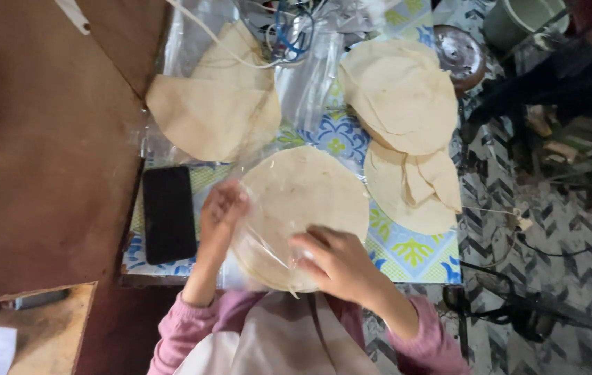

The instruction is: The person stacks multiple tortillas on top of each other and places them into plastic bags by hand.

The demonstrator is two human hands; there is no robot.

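A stack of round pale flatbreads [303, 201] lies in a clear plastic bag [258, 239] on the patterned tablecloth [407, 250]. My left hand [221, 212] presses on the stack's left edge through the plastic. My right hand [334, 260] grips the near edge of the stack and bag. Pink sleeves cover both arms.
A black phone [168, 214] lies left of the stack. More flatbreads sit in a bag at the back left [212, 111], with loose piles at the back right [404, 90] and right [414, 187]. A metal lid [459, 54], brown boards [39, 139] and cables [289, 31] surround the table.
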